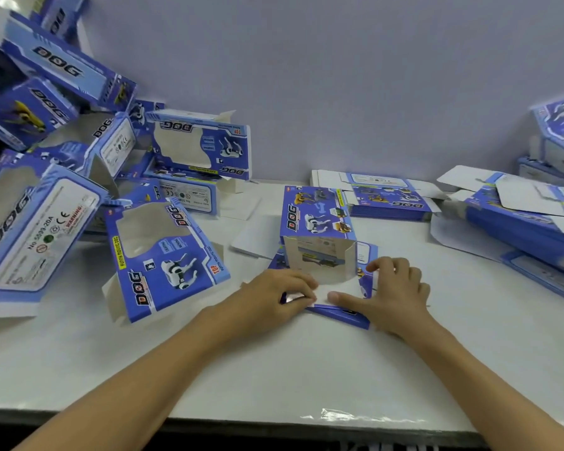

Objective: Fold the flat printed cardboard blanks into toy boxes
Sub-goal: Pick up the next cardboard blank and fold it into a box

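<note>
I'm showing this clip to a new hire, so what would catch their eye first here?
First, the two hands at centre: the left hand and right hand working the flaps of a half-formed blue box standing open toward the camera on the white table. Next, the heap of folded boxes on the left, and the stack of flat blanks behind it, to the right.

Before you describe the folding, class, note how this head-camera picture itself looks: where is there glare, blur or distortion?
Head view: wide-angle bending curves the table edge and tilts the folded boxes at left outward; glare streaks the table's front rim; the corners are soft and smeared, mostly top left; lighting is even, with only faint shadows under the left hand and right hand on the half-formed box.
</note>
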